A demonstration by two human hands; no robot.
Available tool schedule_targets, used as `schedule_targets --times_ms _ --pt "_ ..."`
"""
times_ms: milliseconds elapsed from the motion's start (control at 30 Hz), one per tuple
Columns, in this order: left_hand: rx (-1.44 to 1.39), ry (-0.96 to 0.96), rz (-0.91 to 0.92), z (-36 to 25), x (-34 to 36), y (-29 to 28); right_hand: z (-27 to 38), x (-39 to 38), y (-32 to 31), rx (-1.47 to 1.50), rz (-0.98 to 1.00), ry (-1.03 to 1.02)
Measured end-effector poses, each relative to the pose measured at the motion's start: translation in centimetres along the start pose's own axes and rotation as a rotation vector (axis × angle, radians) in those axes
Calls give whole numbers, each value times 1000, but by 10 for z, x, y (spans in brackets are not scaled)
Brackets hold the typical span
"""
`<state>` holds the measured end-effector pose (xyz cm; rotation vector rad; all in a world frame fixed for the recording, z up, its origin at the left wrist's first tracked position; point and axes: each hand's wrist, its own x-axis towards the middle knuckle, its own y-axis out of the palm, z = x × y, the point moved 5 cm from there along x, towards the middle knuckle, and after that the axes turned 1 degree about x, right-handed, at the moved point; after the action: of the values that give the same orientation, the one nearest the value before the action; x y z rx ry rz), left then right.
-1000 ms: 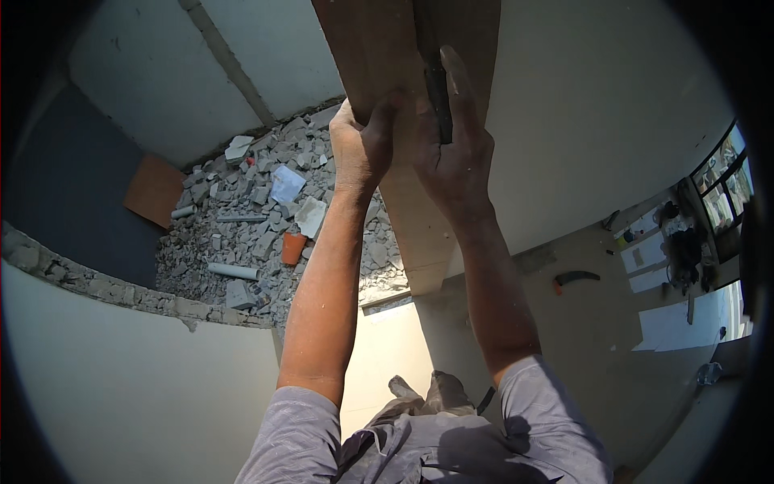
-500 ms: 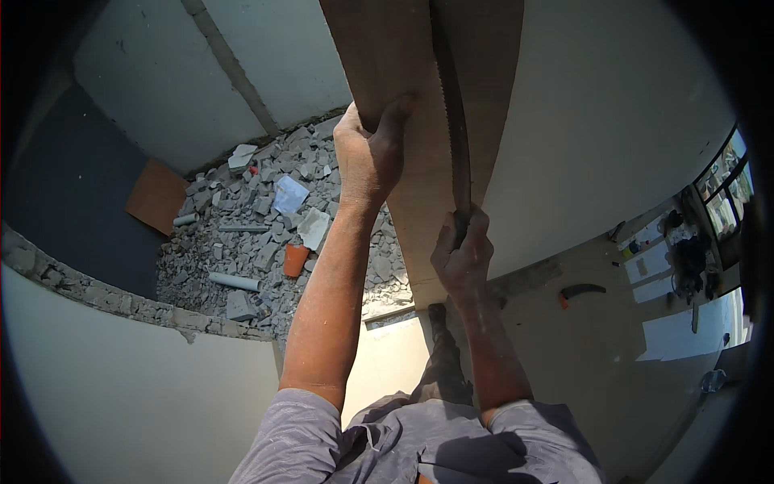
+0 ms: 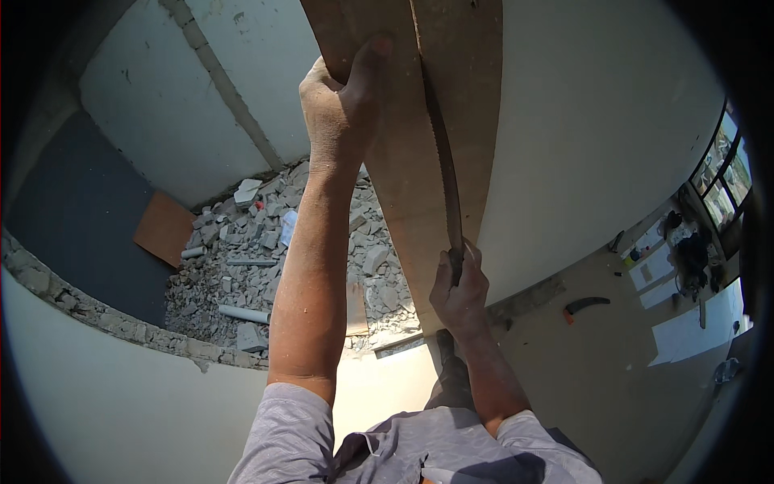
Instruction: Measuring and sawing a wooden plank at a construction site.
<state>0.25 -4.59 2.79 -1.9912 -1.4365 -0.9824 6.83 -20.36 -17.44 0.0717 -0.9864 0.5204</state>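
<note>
Saw [image 3: 449,173] is in the right hand [image 3: 461,290], which is closed round its handle with no visible gap; most of the handle is hidden in the fist. Its blade lies against the face of the board [image 3: 407,177], with the tip at the lower end of a narrow slit. The blade points away from the person and slightly left. Its long axis runs nearly with the board's length, in a gentle curve, teeth facing left.

The board's long axis runs from the top of the view down towards the boot [image 3: 445,345]; the far end is out of view. The left hand [image 3: 339,105] clamps the left edge, thumb flat on the face; the fingers behind cannot be seen.

Assessment: the board appears stiff and fairly light for its length, dry rather than slippery, likely to splinter beside the slit. Best hold: the outer edge, clear of the teeth. The saw appears light, its thin blade springy; hold by the handle only.

Rubble [image 3: 375,260] lies beyond the board's left edge.
</note>
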Motion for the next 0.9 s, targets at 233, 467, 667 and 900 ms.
schedule_targets --times_ms 233,467,667,900 --pt "-137 62 50 -32 6 9 45 122 8 -93 23 -45" --pt "-155 232 -60 -33 1 8 -7 -34 -14 -10 -42 0" --pt "-120 79 -26 -24 -5 9 35 99 -4 -87 25 -126" --pt "-107 42 -12 -21 4 6 -33 -39 2 92 -48 100"
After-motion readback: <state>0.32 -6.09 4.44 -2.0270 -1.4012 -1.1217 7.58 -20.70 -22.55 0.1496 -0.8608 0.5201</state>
